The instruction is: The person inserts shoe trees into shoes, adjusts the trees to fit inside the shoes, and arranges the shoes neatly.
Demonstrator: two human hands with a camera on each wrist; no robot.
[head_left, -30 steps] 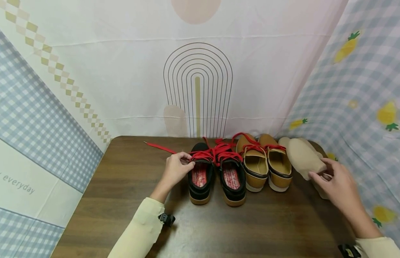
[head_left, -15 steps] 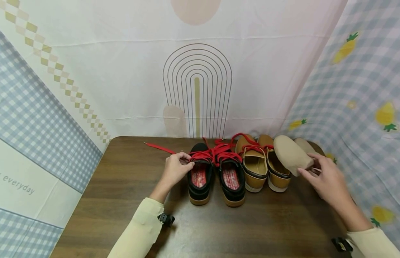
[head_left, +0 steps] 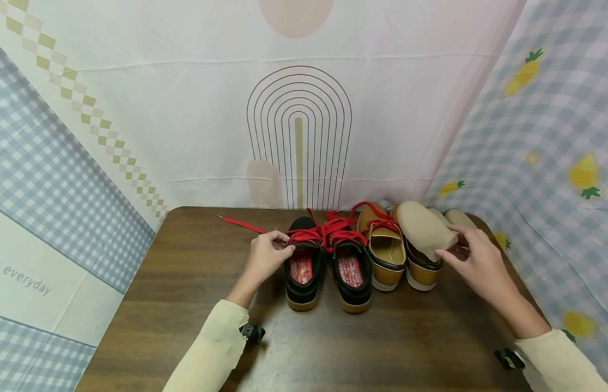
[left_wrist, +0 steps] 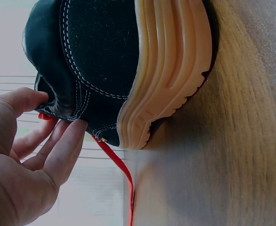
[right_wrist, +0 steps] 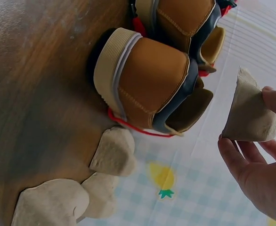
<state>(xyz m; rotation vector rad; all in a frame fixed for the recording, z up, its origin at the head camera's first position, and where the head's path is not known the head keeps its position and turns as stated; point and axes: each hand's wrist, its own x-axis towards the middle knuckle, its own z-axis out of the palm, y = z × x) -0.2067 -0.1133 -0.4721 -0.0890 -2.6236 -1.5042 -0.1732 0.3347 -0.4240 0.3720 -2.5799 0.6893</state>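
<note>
My left hand [head_left: 268,255] pinches the collar of the left black shoe [head_left: 302,293] near its red laces [head_left: 306,236]; in the left wrist view the thumb and fingers lie on either side of that edge. My right hand [head_left: 477,260] holds a beige shoe insert [head_left: 424,227], moulded to a rounded toe shape, by its narrower end. This insert hovers over the right tan shoe [head_left: 421,276] and hides much of its opening. From the right wrist view, the insert [right_wrist: 251,110] is apart from the tan shoe [right_wrist: 152,75], with the fingers at its edge.
The other black shoe [head_left: 356,296] and the other tan shoe [head_left: 386,272] stand between my hands. More beige inserts [right_wrist: 51,202] lie on the wooden table [head_left: 304,354] at the right. Cloth hangs behind and at both sides. A loose red lace [head_left: 242,223] trails left.
My right hand has carried the beige insert leftward, from above the other inserts to over the right tan shoe. My left hand stays at the black shoe.
</note>
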